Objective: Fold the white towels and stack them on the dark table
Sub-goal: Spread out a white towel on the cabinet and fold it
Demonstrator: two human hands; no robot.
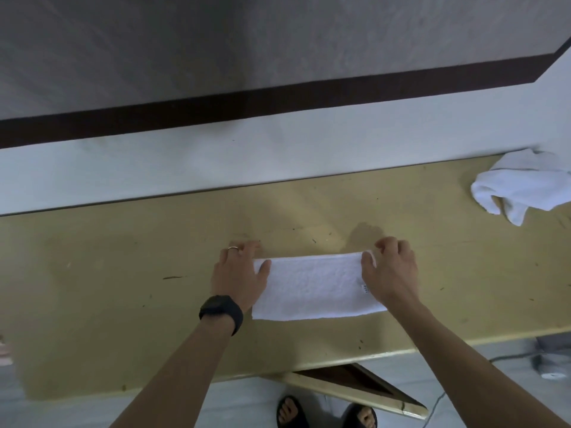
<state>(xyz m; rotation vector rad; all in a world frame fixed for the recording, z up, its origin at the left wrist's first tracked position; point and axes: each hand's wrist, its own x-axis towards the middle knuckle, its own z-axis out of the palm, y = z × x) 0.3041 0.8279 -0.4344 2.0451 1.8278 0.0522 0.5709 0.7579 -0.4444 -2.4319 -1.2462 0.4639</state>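
A tiny tag [365, 288] sticks out at the right end of the folded towel [312, 288], but its writing is too small to read. The towel lies flat on a yellow-brown table [123, 273] with little scratches and dark spots on it, near the middle and close to the person. Behind the table is a white wall [278, 156] with a dark brown stripe [278, 100] across it. Below is a pale floor [241, 403], where two feet in dark sandals [292, 412] stand. The towel is a long shape, and its long side runs from left to right. The right hand [391, 273] pinches the far right corner with thumb and curled fingers. The left hand [239, 276] (it has a ring [233, 248], and a black watch [222, 312] on the wrist) rests on the left end with its thumb on top; whether it grips, I cannot tell. A crumpled towel [522, 186] sits far off at the table's right end, by the wall.
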